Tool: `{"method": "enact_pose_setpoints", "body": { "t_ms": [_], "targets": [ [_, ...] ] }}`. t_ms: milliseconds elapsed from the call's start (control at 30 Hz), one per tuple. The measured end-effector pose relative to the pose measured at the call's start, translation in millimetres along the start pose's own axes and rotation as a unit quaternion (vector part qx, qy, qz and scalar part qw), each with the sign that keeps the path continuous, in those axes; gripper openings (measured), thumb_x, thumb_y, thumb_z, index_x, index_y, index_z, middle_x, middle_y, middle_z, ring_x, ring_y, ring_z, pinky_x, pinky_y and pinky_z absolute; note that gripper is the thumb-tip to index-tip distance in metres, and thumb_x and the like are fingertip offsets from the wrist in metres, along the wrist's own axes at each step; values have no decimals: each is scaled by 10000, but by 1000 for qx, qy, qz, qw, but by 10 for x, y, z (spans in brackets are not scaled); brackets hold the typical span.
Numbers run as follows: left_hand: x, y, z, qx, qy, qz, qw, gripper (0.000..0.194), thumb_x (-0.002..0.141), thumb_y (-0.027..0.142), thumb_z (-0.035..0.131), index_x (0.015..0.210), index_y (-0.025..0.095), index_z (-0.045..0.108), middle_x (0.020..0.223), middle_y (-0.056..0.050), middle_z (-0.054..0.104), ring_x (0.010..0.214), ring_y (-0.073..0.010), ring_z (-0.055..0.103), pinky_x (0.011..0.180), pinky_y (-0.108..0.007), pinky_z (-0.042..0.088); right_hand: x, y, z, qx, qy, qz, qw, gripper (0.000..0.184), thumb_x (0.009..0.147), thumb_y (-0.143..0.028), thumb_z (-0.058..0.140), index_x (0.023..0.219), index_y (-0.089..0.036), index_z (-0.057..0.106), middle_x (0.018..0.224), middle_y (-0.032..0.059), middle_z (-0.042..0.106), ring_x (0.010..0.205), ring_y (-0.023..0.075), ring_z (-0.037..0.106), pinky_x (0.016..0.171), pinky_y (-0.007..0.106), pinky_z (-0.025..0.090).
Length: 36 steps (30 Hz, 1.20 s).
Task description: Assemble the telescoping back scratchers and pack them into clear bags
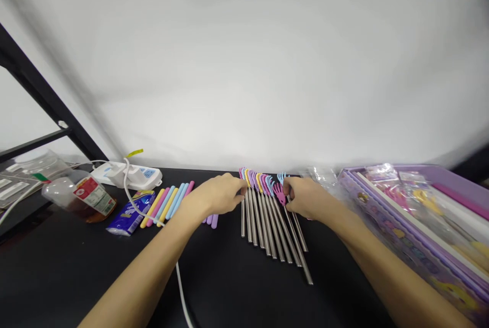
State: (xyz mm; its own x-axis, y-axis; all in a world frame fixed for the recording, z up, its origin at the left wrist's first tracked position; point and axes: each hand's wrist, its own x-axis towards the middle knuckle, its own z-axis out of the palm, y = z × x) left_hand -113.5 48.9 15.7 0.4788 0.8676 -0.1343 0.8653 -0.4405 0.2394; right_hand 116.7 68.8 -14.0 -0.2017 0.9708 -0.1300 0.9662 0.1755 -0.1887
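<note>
A row of back scratchers [263, 221] lies on the black table, with metal rods pointing toward me and small hand-shaped heads in pink, blue, yellow and purple by the wall. At the row's left end, my left hand [225, 193] is closed, fingertips at the neck of the outermost back scratcher. My right hand [300, 195] pinches the neck of a blue-headed back scratcher at the right end; its fingers partly cover it. Beside that hand, a pink-headed back scratcher [280, 195] lies askew, its rod reaching nearest to me.
Coloured handle tubes [168, 206] lie left, some behind my left forearm. Farther left are a blue packet [132, 213], a bottle [86, 198] and a white power strip [143, 178]; its cable crosses the table [221, 287]. A purple box [382, 221] with packaged scratchers stands right.
</note>
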Motion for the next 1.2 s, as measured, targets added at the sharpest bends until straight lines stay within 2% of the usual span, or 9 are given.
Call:
{"method": "enact_pose_setpoints", "body": {
  "t_ms": [233,333,467,533,667,800,933,1067,1200],
  "targets": [
    [-65,-169,-197,0,-8,-49,999,212,914,271,463,983,214,655,884,-49,706,734,-177,633,628,-267,424,-66,-25,-40,-11,-24,-9,1000,236,621,-64,614,820,-190,590,831,50,648,757,194,576,607,271,344],
    [-89,-181,-233,36,-3,-99,994,229,896,180,455,1013,214,649,966,-65,709,819,-195,661,669,-273,454,-68,-14,-42,-13,-25,-16,999,214,615,-66,612,783,-196,585,782,41,638,732,190,571,602,271,343],
    [-116,-134,-208,121,-6,-203,972,384,787,-5,445,1083,162,622,1096,-152,675,982,-290,673,758,-358,505,-65,-8,-29,-3,8,-33,999,139,651,-105,598,754,-195,578,797,49,643,749,189,587,629,275,366],
    [-116,-113,-179,130,-19,-227,965,397,778,-23,446,1100,133,617,1099,-196,667,1023,-332,668,778,-399,518,-69,-36,-15,-8,-1,-27,1000,140,637,-115,611,748,-194,574,798,54,641,748,194,594,621,277,367],
    [-79,-114,-116,134,-47,-259,955,387,800,4,478,1136,142,613,1119,-209,663,1064,-332,666,810,-399,535,-70,-122,34,-23,-12,-6,1000,162,619,-124,623,755,-189,563,796,69,637,737,210,596,587,284,345],
    [-42,-150,-71,135,-50,-265,954,396,797,6,497,1152,144,606,1147,-209,651,1103,-330,652,837,-393,535,-65,-147,6,-15,5,8,1000,152,640,-184,629,767,-194,546,773,59,629,710,202,583,579,283,338],
    [-73,-151,-110,138,-35,-256,956,378,809,8,477,1150,123,592,1118,-209,657,1070,-324,666,825,-381,534,-81,-62,-168,60,13,19,998,120,683,-232,612,782,-203,550,740,30,633,694,179,579,587,266,364],
    [-162,-45,-229,148,-1,-233,961,405,800,4,454,1171,134,554,1038,-179,668,1022,-298,673,804,-355,519,-95,40,-279,113,0,32,993,147,728,-202,564,875,-194,568,737,18,649,684,168,593,602,259,385],
    [-210,120,-290,147,36,-191,970,448,762,-21,449,1165,148,545,992,-156,663,938,-300,682,740,-355,508,-75,46,-209,118,-12,17,993,189,722,-187,569,910,-184,589,720,12,637,683,171,596,607,260,382]
  ]
}}
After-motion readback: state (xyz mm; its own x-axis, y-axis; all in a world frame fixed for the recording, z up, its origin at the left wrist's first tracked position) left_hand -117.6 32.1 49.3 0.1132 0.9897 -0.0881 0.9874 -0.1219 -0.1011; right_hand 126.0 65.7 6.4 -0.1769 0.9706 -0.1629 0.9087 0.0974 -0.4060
